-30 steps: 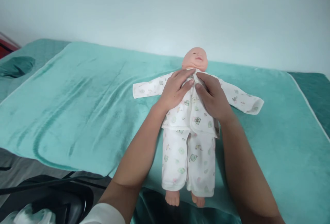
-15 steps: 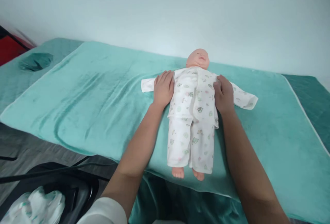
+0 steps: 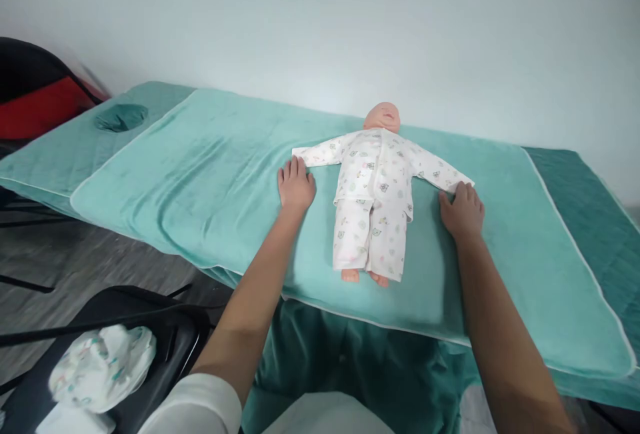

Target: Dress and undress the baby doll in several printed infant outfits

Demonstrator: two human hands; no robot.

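Note:
A baby doll (image 3: 374,184) in white printed pyjamas lies face up on a teal blanket (image 3: 210,174), arms spread out, bare feet toward me. My left hand (image 3: 295,184) lies flat on the blanket, fingers stretched out, just below the end of the doll's left-side sleeve. My right hand (image 3: 463,209) rests flat at the tip of the other sleeve, its fingertips touching the cuff. Neither hand holds anything.
The blanket covers a teal massage bed (image 3: 590,187) against a pale wall, with a face hole (image 3: 120,116) at its left end. A black chair (image 3: 125,334) at lower left carries bundled printed baby clothes (image 3: 103,367). Red and black furniture (image 3: 35,94) stands at far left.
Both hands left the doll's chest, slid outward along the sleeves and now rest flat beside the cuffs. The camera has pulled back, so the doll looks smaller and farther away.

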